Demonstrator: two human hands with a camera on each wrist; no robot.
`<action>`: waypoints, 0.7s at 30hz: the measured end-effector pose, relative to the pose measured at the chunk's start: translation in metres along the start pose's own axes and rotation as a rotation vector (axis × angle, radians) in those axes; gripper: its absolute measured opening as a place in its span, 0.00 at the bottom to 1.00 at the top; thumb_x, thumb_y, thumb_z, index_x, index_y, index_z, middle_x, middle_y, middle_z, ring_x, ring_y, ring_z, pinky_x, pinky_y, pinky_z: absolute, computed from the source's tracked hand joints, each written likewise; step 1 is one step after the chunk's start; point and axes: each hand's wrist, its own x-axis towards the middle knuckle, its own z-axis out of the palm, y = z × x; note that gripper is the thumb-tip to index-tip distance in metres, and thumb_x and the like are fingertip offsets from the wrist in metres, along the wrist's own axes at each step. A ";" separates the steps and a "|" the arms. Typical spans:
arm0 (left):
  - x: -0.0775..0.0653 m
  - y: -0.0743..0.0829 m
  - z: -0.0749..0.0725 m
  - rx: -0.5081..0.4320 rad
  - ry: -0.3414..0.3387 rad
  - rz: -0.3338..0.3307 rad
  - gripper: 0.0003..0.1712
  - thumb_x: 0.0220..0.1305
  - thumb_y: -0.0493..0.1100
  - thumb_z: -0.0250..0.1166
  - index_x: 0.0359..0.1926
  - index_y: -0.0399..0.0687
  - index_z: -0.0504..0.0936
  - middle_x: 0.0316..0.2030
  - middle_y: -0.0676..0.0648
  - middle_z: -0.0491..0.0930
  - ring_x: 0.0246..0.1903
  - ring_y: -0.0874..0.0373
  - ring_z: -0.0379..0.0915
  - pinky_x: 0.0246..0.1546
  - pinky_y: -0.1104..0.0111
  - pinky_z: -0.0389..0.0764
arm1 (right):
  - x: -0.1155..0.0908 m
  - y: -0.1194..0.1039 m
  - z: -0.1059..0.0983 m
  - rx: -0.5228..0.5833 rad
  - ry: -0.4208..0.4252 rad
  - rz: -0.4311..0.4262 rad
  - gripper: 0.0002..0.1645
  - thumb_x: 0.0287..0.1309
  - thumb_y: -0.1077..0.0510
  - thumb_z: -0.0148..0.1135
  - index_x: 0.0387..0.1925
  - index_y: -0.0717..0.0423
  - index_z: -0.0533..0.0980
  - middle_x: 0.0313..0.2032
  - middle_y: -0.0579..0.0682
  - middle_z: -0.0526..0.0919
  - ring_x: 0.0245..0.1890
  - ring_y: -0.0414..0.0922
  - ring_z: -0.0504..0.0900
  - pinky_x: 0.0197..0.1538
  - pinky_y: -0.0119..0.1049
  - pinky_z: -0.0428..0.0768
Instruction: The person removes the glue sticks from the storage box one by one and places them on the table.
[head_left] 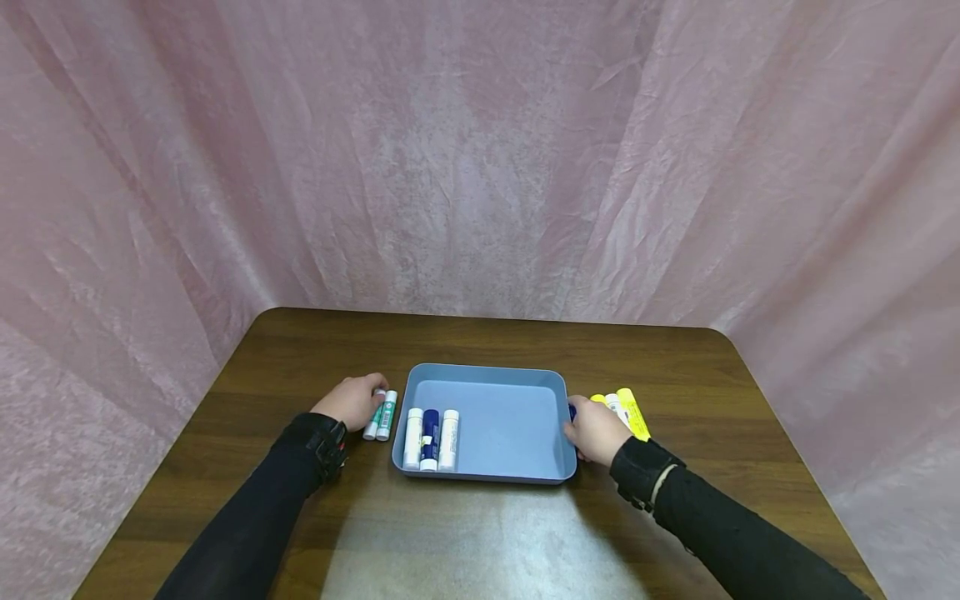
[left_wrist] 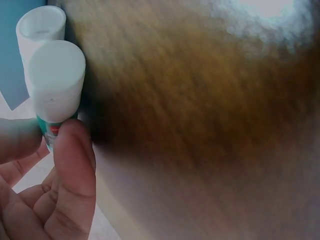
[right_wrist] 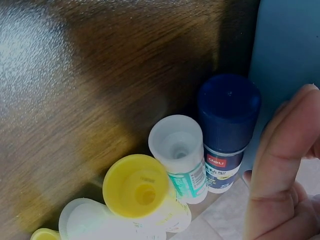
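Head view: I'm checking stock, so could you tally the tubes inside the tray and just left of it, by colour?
Mostly white tubes, in the tray: 2
Navy tube, in the tray: 1
Green-and-white tubes, left of the tray: 2
Total: 5

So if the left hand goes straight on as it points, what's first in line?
Probably the green glue stick nearer the tray, then the tray's side; depth is unclear there.

Smooth plastic tray, glossy wood-look table
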 end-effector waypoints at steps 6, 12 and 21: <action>-0.001 0.000 0.000 0.006 0.007 0.008 0.17 0.78 0.43 0.54 0.62 0.44 0.77 0.53 0.39 0.82 0.46 0.48 0.77 0.54 0.48 0.78 | 0.000 0.000 0.000 -0.002 0.002 -0.007 0.31 0.69 0.60 0.61 0.67 0.71 0.66 0.18 0.49 0.78 0.13 0.41 0.77 0.21 0.33 0.75; -0.003 0.002 -0.001 0.008 0.009 0.009 0.17 0.78 0.43 0.55 0.61 0.44 0.78 0.53 0.39 0.82 0.47 0.48 0.77 0.54 0.48 0.78 | 0.000 0.000 -0.001 0.000 -0.002 -0.002 0.31 0.69 0.60 0.61 0.68 0.71 0.66 0.18 0.49 0.78 0.13 0.41 0.77 0.21 0.33 0.76; -0.001 0.000 0.000 0.004 0.012 0.009 0.17 0.78 0.44 0.54 0.62 0.45 0.77 0.55 0.38 0.81 0.48 0.48 0.77 0.56 0.47 0.77 | -0.001 -0.001 -0.001 -0.001 -0.010 0.011 0.32 0.69 0.59 0.61 0.68 0.70 0.66 0.19 0.49 0.78 0.14 0.42 0.77 0.22 0.33 0.76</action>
